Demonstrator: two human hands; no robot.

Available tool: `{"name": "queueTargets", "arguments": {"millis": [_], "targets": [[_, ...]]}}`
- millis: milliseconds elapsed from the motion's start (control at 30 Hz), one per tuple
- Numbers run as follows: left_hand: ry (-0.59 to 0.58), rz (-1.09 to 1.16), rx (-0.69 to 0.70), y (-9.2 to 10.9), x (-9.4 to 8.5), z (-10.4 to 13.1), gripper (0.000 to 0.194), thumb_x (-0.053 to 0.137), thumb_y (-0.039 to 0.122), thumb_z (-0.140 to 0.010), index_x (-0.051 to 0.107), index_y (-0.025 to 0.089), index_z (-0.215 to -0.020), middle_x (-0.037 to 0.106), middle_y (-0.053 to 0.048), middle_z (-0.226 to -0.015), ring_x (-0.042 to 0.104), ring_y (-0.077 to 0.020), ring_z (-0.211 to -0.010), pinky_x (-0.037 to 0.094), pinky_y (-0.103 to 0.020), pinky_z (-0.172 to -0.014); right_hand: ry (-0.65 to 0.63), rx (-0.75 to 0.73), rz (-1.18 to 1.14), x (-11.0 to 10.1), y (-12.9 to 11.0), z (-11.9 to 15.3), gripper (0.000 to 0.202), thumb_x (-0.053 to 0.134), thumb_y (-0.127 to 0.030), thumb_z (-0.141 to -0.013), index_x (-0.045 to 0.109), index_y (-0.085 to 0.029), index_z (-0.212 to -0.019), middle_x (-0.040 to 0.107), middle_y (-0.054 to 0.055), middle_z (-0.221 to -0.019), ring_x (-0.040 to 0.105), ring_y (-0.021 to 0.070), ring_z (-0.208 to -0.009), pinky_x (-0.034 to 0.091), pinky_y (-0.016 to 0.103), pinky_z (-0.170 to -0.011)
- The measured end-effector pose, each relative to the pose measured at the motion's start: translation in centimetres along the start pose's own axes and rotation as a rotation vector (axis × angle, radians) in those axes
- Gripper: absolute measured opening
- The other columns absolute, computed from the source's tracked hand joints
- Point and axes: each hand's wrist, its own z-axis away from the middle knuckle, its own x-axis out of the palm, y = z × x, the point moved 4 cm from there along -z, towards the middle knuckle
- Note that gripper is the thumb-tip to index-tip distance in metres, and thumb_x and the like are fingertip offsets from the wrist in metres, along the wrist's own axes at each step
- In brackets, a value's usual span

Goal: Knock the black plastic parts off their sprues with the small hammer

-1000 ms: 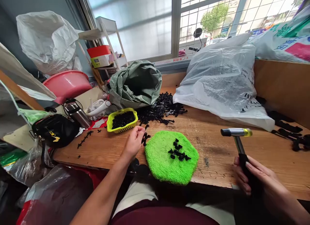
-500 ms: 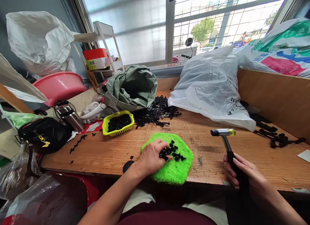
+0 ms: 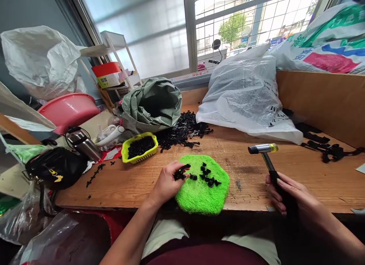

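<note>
My left hand [image 3: 169, 183] is at the left edge of a bright green fuzzy cloth pad [image 3: 196, 202], its fingers closed round a black plastic part [image 3: 180, 173]. Several small black plastic pieces [image 3: 210, 180] lie loose on the pad, one of them close to my fingertips. Off to the right, my right hand [image 3: 289, 194] grips the black handle of a small mallet [image 3: 266, 154], raised over the table. The mallet's head is silver, with a black face on the left and a yellow one on the right.
Left of the pad stands a yellow basket [image 3: 139, 156] of black pieces. Behind lie a heap of black parts [image 3: 185, 130] and an open green sack [image 3: 154, 105]. A white plastic bag [image 3: 245, 101] stands at the back right. More black parts [image 3: 333, 153] lie at the far right.
My left hand has drawn left from the middle of the pad to its edge, with the black part in it. Several pieces stay on the pad. The right hand still holds the mallet.
</note>
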Motion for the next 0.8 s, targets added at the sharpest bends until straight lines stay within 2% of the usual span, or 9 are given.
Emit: {"name": "queueTargets", "arguments": {"millis": [100, 167, 300, 433, 567, 633, 700, 800], "targets": [[-0.083, -0.043, 0.012, -0.1, 1.0, -0.6, 0.010, 0.064, 0.015, -0.075, 0.069, 0.016, -0.083, 0.065, -0.004, -0.082, 0.060, -0.0151, -0.076, 0.045, -0.024, -0.070, -0.001, -0.020, 0.009, 0.1, -0.2, 0.1, 0.037, 0.069, -0.058, -0.074, 0.061, -0.023, -0.083, 0.045, -0.003, -0.053, 0.042, 0.0115, -0.039, 0.037, 0.020, -0.032], [-0.079, -0.087, -0.013, -0.3, 1.1, -0.9, 0.009, 0.062, 0.011, -0.074, 0.069, 0.015, -0.076, 0.064, -0.003, -0.076, 0.058, -0.0140, -0.072, 0.043, -0.024, -0.067, -0.003, -0.030, 0.015, 0.0, -0.2, 0.2, 0.037, 0.068, -0.059, -0.074, 0.061, -0.024, -0.083, 0.045, -0.003, -0.052, 0.042, 0.0119, -0.039, 0.036, 0.020, -0.032], [-0.061, -0.081, -0.040, -0.4, 0.4, -0.5, 0.017, 0.057, 0.006, -0.070, 0.069, 0.015, -0.076, 0.063, -0.002, -0.075, 0.058, -0.0136, -0.072, 0.043, -0.023, -0.068, -0.012, -0.028, 0.020, -0.2, 0.0, 0.2, 0.036, 0.067, -0.058, -0.076, 0.061, -0.023, -0.085, 0.046, -0.003, -0.054, 0.042, 0.0120, -0.039, 0.036, 0.020, -0.032], [-0.096, -0.038, 0.016, 0.1, -0.4, 0.5, 0.020, 0.057, 0.006, -0.069, 0.071, 0.016, -0.079, 0.063, -0.004, -0.079, 0.059, -0.0145, -0.075, 0.044, -0.024, -0.069, -0.016, -0.019, 0.015, -0.5, 0.2, 0.0, 0.034, 0.066, -0.056, -0.078, 0.062, -0.023, -0.084, 0.046, -0.003, -0.054, 0.042, 0.0119, -0.039, 0.036, 0.021, -0.033], [-0.134, -0.003, 0.080, 0.6, -0.9, 1.1, 0.015, 0.056, 0.008, -0.071, 0.069, 0.015, -0.075, 0.063, -0.004, -0.076, 0.059, -0.0146, -0.073, 0.044, -0.024, -0.068, -0.015, -0.025, 0.013, -0.5, 0.3, 0.1, 0.035, 0.066, -0.056, -0.078, 0.061, -0.022, -0.086, 0.047, -0.002, -0.056, 0.043, 0.0128, -0.040, 0.037, 0.022, -0.034], [-0.112, -0.008, 0.072, 0.5, -1.1, 1.0, 0.012, 0.056, 0.012, -0.075, 0.068, 0.015, -0.075, 0.063, -0.004, -0.075, 0.059, -0.0146, -0.072, 0.044, -0.024, -0.067, -0.010, -0.024, 0.010, -0.5, 0.3, 0.2, 0.034, 0.065, -0.055, -0.079, 0.061, -0.022, -0.087, 0.047, -0.002, -0.056, 0.043, 0.0129, -0.041, 0.037, 0.022, -0.035], [-0.043, -0.018, 0.029, 0.3, -1.2, 0.4, 0.012, 0.056, 0.018, -0.079, 0.067, 0.014, -0.078, 0.065, -0.004, -0.075, 0.059, -0.0147, -0.072, 0.044, -0.024, -0.067, -0.007, -0.019, 0.005, -0.4, 0.3, 0.2, 0.033, 0.065, -0.055, -0.080, 0.061, -0.022, -0.086, 0.047, -0.002, -0.056, 0.043, 0.0123, -0.041, 0.037, 0.021, -0.035], [0.007, -0.016, -0.049, 0.2, -0.5, -1.4, 0.015, 0.059, 0.027, -0.080, 0.066, 0.013, -0.077, 0.065, -0.004, -0.074, 0.059, -0.0146, -0.070, 0.043, -0.024, -0.065, -0.010, -0.008, -0.003, -0.4, 0.3, 0.1, 0.033, 0.066, -0.055, -0.079, 0.060, -0.023, -0.084, 0.047, -0.002, -0.056, 0.043, 0.0115, -0.040, 0.035, 0.020, -0.034]]}}
